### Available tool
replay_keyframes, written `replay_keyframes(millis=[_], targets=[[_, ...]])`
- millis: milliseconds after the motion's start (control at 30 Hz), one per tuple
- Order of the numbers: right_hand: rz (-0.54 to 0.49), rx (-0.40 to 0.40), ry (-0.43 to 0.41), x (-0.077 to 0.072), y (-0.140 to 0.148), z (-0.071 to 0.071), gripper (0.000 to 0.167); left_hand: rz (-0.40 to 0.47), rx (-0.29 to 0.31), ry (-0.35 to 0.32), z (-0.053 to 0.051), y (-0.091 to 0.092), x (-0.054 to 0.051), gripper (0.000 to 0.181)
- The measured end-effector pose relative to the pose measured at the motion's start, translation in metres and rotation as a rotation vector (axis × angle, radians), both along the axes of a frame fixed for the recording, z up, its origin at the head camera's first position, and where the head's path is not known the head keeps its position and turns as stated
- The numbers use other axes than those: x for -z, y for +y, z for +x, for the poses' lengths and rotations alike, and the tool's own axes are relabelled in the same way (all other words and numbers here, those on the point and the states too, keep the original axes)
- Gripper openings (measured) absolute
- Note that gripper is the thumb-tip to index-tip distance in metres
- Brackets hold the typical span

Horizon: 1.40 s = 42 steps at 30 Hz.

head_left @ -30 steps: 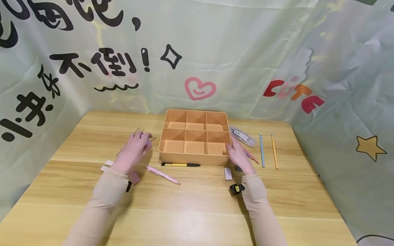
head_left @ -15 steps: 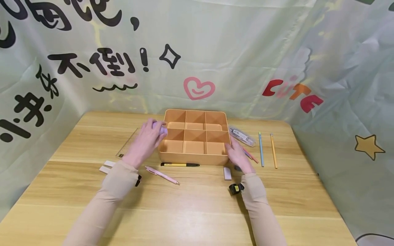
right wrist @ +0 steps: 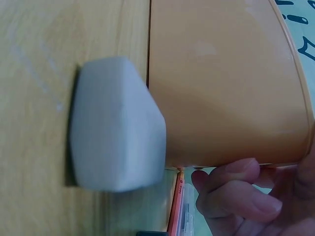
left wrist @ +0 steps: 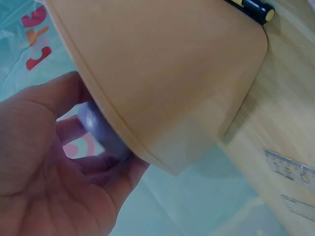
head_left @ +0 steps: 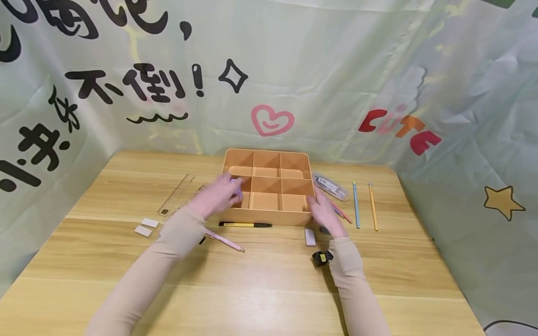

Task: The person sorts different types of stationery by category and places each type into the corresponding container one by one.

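Head view, mid-frame: your left hand point(head_left: 217, 193), pinching the purple rounded object point(left wrist: 101, 129), had just carried it to the lower-left compartment point(head_left: 247, 198) of the orange plastic box point(head_left: 265, 216); your right hand point(head_left: 326, 213) gripped the box.

Bright, even light leaves pale glare on the table point(head_left: 269, 291) and soft-edged shadows

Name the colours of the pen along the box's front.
Yellow pen with black ends, clearest in the head view.
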State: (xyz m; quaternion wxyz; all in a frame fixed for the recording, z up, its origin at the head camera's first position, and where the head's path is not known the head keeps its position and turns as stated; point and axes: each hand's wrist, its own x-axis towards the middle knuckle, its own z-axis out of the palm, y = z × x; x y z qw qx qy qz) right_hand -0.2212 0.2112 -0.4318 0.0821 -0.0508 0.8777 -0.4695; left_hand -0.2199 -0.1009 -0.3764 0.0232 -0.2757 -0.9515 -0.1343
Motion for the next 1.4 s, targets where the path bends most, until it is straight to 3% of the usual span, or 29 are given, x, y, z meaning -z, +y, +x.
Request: replay_keyframes(millis=[200,333,500,767,1133,1400], targets=[[0.000,-0.005,0.003,0.002,0.001,-0.001,0.057,-0.140,-0.018,-0.039,-0.011,0.006,0.000,0.025],[0.014,-0.005,0.015,0.002,0.001,-0.001,0.057,-0.235,-0.030,-0.019,-0.016,0.008,0.003,0.028],[0.013,-0.005,0.001,0.000,0.001,0.000,0.057,-0.285,-0.042,0.002,-0.020,0.011,0.008,0.028],[0.058,0.000,0.036,0.000,0.000,0.000,0.057,-0.279,-0.066,0.006,-0.020,0.013,0.012,0.026],[0.011,0.018,-0.014,0.001,0.001,0.000,0.057,-0.264,-0.049,0.061,-0.019,0.014,0.014,0.031],[-0.019,0.006,-0.020,0.000,0.001,0.000,0.057,-0.156,-0.094,-0.033,-0.014,0.010,0.012,0.035]])
